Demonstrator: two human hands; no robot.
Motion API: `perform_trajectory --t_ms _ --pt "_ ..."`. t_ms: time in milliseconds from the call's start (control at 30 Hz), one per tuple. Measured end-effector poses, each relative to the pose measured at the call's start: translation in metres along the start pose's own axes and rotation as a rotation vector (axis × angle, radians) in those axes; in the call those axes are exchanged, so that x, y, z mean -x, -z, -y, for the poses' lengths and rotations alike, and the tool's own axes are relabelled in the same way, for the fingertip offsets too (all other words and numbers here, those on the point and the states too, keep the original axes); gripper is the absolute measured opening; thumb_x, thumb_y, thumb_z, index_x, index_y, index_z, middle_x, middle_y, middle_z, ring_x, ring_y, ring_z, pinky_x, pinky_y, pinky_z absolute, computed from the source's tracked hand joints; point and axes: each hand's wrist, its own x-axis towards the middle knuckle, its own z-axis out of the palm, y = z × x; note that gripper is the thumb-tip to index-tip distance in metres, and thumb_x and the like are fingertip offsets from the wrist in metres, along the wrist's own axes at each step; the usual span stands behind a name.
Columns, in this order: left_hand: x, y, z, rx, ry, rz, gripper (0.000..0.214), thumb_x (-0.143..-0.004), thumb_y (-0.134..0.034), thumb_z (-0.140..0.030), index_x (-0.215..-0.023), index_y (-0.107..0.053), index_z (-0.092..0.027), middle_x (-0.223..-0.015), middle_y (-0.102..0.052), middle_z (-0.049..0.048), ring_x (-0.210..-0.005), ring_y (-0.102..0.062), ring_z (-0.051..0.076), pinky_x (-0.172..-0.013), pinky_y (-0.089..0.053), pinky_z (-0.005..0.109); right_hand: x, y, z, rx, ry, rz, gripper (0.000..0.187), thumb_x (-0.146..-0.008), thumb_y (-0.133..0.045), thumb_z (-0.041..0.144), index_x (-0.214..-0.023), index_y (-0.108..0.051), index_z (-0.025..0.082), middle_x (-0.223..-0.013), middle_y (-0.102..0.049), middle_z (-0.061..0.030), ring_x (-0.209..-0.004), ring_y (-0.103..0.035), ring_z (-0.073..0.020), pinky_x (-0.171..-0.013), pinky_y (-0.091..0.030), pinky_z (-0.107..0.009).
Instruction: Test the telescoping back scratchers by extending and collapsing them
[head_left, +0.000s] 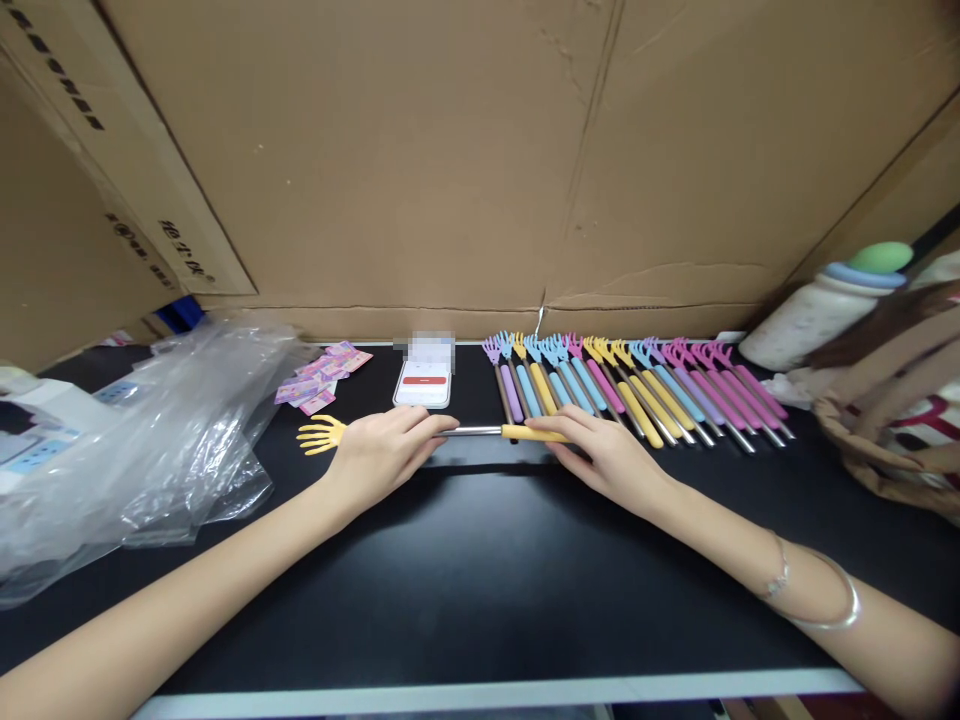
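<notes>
A yellow back scratcher [480, 431] lies level across the middle of the view, its hand-shaped head pointing left and its yellow grip to the right. My left hand [386, 450] is closed around the metal shaft near the head, hiding part of it. On the yellow grip my right hand [604, 455] is closed, covering the far end. Behind my right hand, several back scratchers [600, 385] in purple, blue, yellow and pink lie in a slanted row. Beyond my left hand is a small pile of pink and purple cards [322, 378].
A phone [422, 375] with a lit screen lies on the black table [480, 580]. Clear plastic bags [172, 440] are heaped at left. A white bottle [814, 310] and a brown fabric bag [862, 450] stand at right. A cardboard wall [420, 170] closes off the back.
</notes>
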Motion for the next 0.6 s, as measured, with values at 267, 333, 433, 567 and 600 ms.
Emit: perform_trajectory --t_ms 267,333,433,567,600 --pt "0.0019 0.0 0.0007 0.057 -0.023 0.032 0.023 -0.091 -0.04 -0.031 -0.099 -0.06 -0.024 -0.075 -0.064 -0.0022 -0.063 -0.058 0.009 -0.051 -0.034 0.02 0.0003 0.0 0.0002 -0.025 0.009 0.012 0.032 -0.091 -0.034 0.025 -0.118 -0.05 0.021 -0.095 -0.055 -0.0062 -0.077 -0.055 -0.0117 -0.068 -0.046 -0.024" --pt "0.0028 -0.0004 0.0016 0.086 -0.026 0.04 0.023 -0.091 -0.04 -0.031 -0.1 -0.059 -0.024 -0.076 -0.065 -0.0021 -0.064 -0.058 0.009 -0.052 -0.034 0.019 0.0008 -0.0003 -0.0002 -0.023 0.02 0.004 0.032 -0.091 -0.034 0.025 -0.118 -0.051 0.02 -0.095 -0.056 -0.0066 -0.078 -0.056 -0.0122 -0.067 -0.046 -0.024" --pt "0.0044 -0.0008 0.0027 0.122 -0.034 0.05 0.023 -0.091 -0.04 -0.03 -0.102 -0.059 -0.024 -0.075 -0.063 -0.0025 -0.064 -0.057 0.009 -0.052 -0.035 0.019 0.0016 -0.0001 -0.0003 -0.041 0.036 0.014 0.031 -0.092 -0.035 0.025 -0.118 -0.051 0.02 -0.095 -0.057 -0.0063 -0.08 -0.056 -0.012 -0.069 -0.045 -0.024" --pt "0.0065 -0.0011 0.0036 0.123 -0.056 0.048 0.025 -0.091 -0.04 -0.029 -0.107 -0.058 -0.025 -0.073 -0.06 -0.0026 -0.061 -0.055 0.008 -0.051 -0.034 0.018 0.0017 0.0009 0.0004 -0.119 0.016 0.048 0.03 -0.091 -0.037 0.026 -0.117 -0.052 0.02 -0.096 -0.059 -0.0056 -0.082 -0.057 -0.0117 -0.071 -0.046 -0.024" --pt "0.007 -0.0011 0.0037 0.117 -0.063 0.041 0.025 -0.091 -0.041 -0.029 -0.108 -0.059 -0.025 -0.073 -0.06 -0.0025 -0.061 -0.055 0.007 -0.052 -0.034 0.018 0.0015 0.0011 0.0005 -0.143 0.008 0.055 0.03 -0.091 -0.037 0.027 -0.116 -0.052 0.02 -0.097 -0.059 -0.0056 -0.083 -0.057 -0.0118 -0.073 -0.046 -0.024"
